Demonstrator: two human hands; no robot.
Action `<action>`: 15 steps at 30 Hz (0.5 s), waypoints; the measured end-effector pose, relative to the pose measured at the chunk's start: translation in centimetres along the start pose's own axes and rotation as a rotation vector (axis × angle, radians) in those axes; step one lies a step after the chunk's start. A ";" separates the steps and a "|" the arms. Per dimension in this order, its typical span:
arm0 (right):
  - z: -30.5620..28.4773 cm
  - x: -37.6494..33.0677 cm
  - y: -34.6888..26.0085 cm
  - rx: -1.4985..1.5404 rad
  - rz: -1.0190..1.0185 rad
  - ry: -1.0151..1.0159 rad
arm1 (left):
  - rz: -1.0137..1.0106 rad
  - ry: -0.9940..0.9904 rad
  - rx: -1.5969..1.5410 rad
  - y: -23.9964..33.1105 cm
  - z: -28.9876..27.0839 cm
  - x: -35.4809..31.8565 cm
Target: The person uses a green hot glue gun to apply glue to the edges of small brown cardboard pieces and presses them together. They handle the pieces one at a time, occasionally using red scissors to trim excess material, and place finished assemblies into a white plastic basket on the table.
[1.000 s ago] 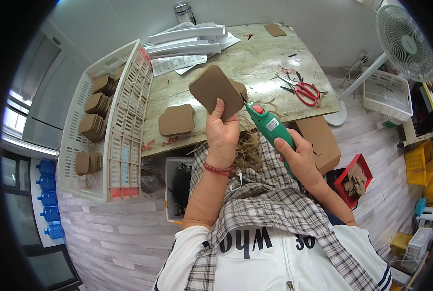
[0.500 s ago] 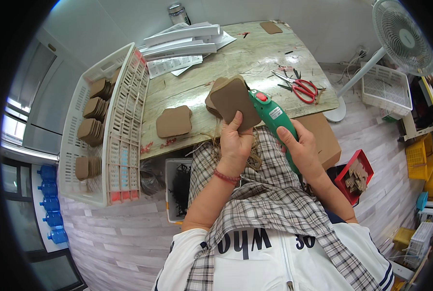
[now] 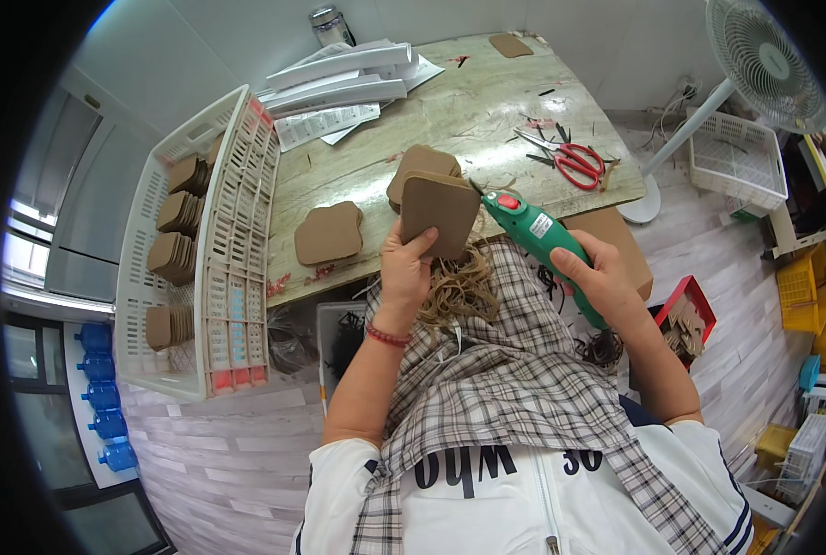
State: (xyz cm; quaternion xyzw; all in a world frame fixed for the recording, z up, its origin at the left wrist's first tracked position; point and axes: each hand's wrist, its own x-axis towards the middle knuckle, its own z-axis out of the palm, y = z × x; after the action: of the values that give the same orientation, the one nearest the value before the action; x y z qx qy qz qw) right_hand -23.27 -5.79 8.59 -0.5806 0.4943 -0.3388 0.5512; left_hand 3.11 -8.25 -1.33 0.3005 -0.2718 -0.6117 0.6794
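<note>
Left hand (image 3: 405, 270) pinching flat brown rounded-corner piece (image 3: 439, 220) over table's near edge, fingers hidden behind. Right hand (image 3: 590, 275) wrapped round green handheld tool with red button (image 3: 529, 228); tip by piece's upper corner, can't tell if touching. White label (image 3: 541, 226) too tiny for me. Black lettering (image 3: 466, 470) on white top (image 3: 487, 513), partly apron-covered.

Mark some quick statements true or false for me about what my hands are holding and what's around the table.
1. The right hand holds a green tool. True.
2. The left hand is empty. False: it holds a brown rounded piece.
3. Red-handled scissors lie on the table. True.
4. A fan stands left of the table. False: it stands to the right.
5. The large white crate holds stacked brown pieces. True.
</note>
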 end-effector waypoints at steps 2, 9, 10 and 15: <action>-0.5 -0.2 0.6 -0.055 0.002 -0.030 | -0.035 -0.028 0.056 1.0 -0.6 0.1; -0.2 -0.7 1.6 -0.223 -0.034 -0.056 | -0.186 -0.072 0.250 2.7 -1.0 -0.5; 0.1 -0.8 1.7 -0.226 -0.048 -0.051 | -0.220 -0.066 0.254 2.7 -1.1 -0.7; 1.0 -0.6 2.2 -0.231 -0.058 -0.014 | -0.370 -0.046 0.277 2.1 -1.2 -1.7</action>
State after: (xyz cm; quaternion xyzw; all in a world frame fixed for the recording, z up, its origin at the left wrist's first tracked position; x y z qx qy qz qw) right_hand -22.89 -4.72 6.38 -0.6565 0.5092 -0.2914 0.4742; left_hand 5.17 -6.28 -0.56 0.4215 -0.3088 -0.6895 0.5016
